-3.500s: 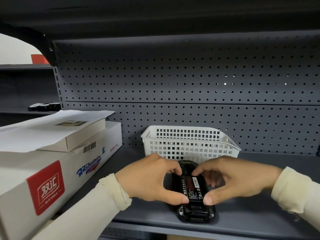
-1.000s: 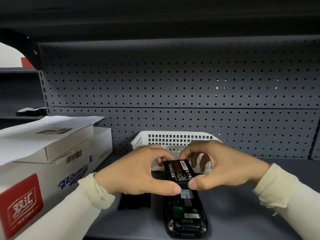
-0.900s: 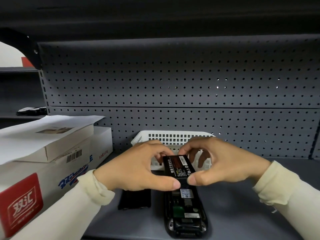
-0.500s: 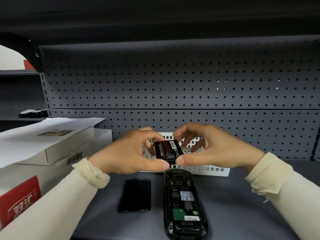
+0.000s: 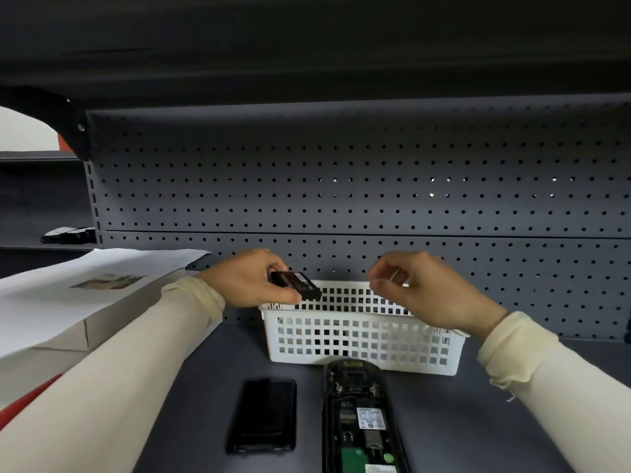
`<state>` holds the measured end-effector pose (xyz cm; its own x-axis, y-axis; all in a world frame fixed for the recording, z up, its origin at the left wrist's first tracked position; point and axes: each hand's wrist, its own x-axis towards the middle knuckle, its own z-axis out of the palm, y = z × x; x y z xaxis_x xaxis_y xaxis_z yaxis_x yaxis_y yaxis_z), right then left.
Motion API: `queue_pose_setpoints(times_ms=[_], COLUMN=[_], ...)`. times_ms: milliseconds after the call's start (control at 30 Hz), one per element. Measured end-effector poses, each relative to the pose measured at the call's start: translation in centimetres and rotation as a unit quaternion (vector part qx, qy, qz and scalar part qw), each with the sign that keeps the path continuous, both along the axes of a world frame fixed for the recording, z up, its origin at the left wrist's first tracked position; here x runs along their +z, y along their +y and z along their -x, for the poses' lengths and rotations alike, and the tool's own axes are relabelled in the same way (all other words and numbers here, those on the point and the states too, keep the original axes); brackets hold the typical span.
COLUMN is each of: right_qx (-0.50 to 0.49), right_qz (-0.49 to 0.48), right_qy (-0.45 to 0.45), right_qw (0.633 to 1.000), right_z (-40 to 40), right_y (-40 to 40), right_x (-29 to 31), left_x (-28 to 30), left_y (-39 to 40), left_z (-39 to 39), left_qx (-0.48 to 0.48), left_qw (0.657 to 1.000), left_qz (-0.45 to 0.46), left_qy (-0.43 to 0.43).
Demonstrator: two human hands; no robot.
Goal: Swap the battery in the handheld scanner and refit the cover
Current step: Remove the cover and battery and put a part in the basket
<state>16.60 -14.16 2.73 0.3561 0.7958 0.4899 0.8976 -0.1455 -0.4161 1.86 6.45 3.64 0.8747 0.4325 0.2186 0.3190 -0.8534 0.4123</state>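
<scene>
The black handheld scanner point(image 5: 362, 421) lies face down on the grey shelf, its battery bay bare with labels and a green board showing. To its left rests the flat black cover point(image 5: 263, 416). My left hand point(image 5: 249, 279) pinches a black battery point(image 5: 297, 285) with a red label, held over the left end of the white basket point(image 5: 362, 343). My right hand point(image 5: 420, 288) hovers above the basket's right part, fingers loosely curled and holding nothing.
A white cardboard box point(image 5: 51, 332) with loose paper on top fills the left side of the shelf. A grey pegboard wall point(image 5: 341, 186) stands right behind the basket. A dark shelf overhangs above. Small dark items point(image 5: 66, 233) lie on a far left shelf.
The battery came up out of the scanner in both hands. Now only my left hand holds it, carried up over the basket; my right hand has let go and moved right.
</scene>
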Motion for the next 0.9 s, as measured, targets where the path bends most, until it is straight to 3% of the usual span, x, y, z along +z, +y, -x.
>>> queue_pose_setpoints(times_ms=[333, 600, 900], right_qx=[0.02, 0.022, -0.001], right_qz=[0.12, 0.093, 0.039], right_qy=[-0.082, -0.047, -0.017], right_qw=[0.989, 0.994, 0.999], right_z=[-1.2, -1.8, -1.8], right_y=[3.5, 3.4, 2.9], right_x=[-0.2, -1.7, -1.9], left_x=[0.7, 1.0, -0.6], left_y=[1.7, 1.2, 0.2], left_z=[-3.4, -5.9, -8.0], left_qx=[-0.004, 0.03, 0.052], left_qw=[0.983, 0.935, 0.876], left_qz=[-0.018, -0.09, -0.22], left_qy=[0.181, 0.342, 0.425])
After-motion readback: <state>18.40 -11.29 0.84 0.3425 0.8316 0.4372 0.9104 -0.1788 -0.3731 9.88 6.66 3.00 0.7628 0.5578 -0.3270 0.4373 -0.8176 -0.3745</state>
